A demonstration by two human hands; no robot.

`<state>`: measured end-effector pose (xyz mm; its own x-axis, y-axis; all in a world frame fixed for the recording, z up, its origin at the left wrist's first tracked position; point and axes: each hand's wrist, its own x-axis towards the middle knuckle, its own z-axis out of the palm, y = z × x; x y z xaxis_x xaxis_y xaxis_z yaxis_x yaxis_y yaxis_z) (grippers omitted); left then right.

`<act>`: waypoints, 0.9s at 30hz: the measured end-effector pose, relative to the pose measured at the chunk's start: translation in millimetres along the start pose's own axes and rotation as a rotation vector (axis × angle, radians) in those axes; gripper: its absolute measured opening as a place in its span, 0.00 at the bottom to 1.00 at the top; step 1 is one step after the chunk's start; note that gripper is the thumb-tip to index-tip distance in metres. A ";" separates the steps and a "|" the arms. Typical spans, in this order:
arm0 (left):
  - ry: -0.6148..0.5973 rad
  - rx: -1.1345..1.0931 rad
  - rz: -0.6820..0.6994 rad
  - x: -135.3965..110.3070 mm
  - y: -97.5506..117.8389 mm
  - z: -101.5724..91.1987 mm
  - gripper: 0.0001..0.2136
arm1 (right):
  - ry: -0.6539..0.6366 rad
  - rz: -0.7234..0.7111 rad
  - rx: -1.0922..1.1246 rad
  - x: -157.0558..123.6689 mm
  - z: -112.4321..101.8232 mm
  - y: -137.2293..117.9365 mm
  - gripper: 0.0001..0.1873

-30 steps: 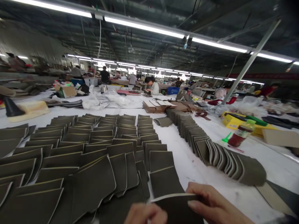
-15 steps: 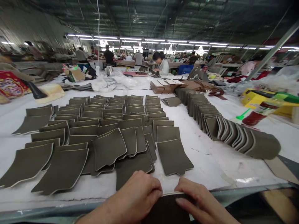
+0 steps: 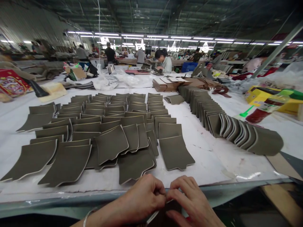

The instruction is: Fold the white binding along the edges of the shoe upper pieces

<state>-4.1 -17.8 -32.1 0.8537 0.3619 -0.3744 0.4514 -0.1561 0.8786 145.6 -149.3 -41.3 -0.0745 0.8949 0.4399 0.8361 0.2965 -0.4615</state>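
Note:
At the table's front edge my left hand (image 3: pixel 148 194) is closed, its thumb and fingers pinching the edge of a dark olive-brown leather panel (image 3: pixel 163 215). My right hand (image 3: pixel 188 197) grips the same panel from the other side, thumb below and fingers curled over the top. Both hands nearly meet at its upper edge; most of the panel is hidden by them or out of frame. Just beyond lie rows of overlapping panels of the same colour with pale edges, the nearest being one panel (image 3: pixel 136 165) and another panel (image 3: pixel 176 151) to its right.
On the right, a long curved row of panels (image 3: pixel 208 108) stands on edge. Past it are a bottle of dark red liquid (image 3: pixel 265 108), a green brush (image 3: pixel 246 111) and a yellow box (image 3: pixel 254 96). Brown stacked pieces (image 3: pixel 165 85) lie behind. A co-worker (image 3: pixel 165 63) sits further back.
My right hand has moved left along the panel's edge, closer to my left hand. The panel has turned and now shows a pale edge at lower left. The view has shifted slightly.

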 end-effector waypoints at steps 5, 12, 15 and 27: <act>0.001 -0.141 -0.012 1.6 -10.2 0.9 0.04 | 0.129 -0.030 -0.042 -7.3 13.8 -0.9 0.07; -0.056 -0.255 -0.056 -2.2 -5.9 -2.0 0.06 | 0.157 -0.122 -0.101 -6.7 18.3 2.1 0.07; -0.061 -0.274 -0.064 -2.0 -7.3 -0.7 0.06 | 0.160 -0.136 -0.104 -7.7 21.4 3.5 0.06; -0.106 -0.201 -0.132 0.0 -19.6 9.0 0.06 | 0.044 -0.181 -0.116 -15.1 35.5 7.1 0.08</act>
<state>-10.6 -23.0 -52.0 0.8177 0.2674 -0.5098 0.5096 0.0756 0.8571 133.4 -148.9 -78.6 -0.2073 0.8148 0.5414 0.8687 0.4079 -0.2812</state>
